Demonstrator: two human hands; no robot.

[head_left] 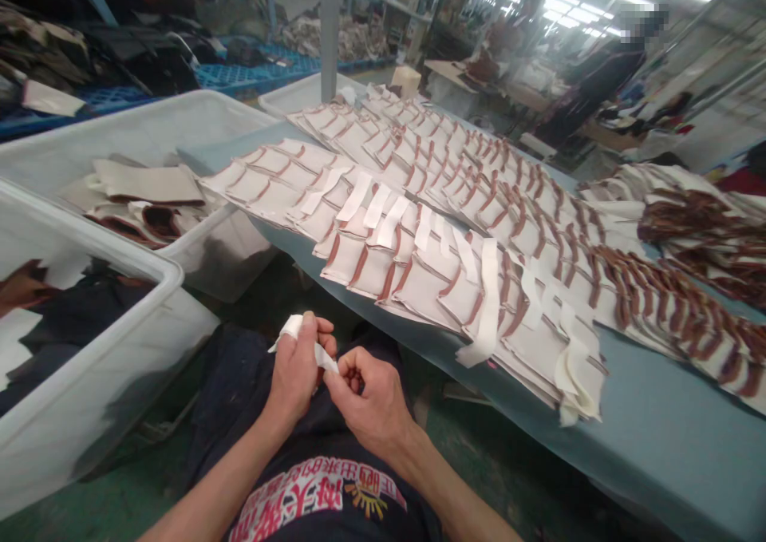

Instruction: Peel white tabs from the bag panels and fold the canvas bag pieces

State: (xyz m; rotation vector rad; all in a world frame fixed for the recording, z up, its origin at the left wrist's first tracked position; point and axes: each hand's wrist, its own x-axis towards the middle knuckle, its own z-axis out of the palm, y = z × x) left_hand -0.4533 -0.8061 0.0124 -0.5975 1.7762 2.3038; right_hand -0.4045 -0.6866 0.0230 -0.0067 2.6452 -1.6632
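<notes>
Above my lap, my left hand (298, 357) is closed around a small white strip (324, 358), part of which sticks out over the thumb. My right hand (366, 388) pinches the strip's other end between thumb and fingertips. Beyond my hands, a sloping blue-grey table (658, 422) carries overlapping rows of pale pieces with brown edges (426, 290). Several loose white strips (487, 302) lie across the nearest rows. What the strip is made of I cannot tell.
To the left stand white plastic bins (173, 274), one holding pale and brown pieces (149, 183), another dark ones (89, 318). A metal post (329, 39) rises behind the table. Brown bundles (706, 231) lie at the right. A person in dark clothing (592, 87) is farther back.
</notes>
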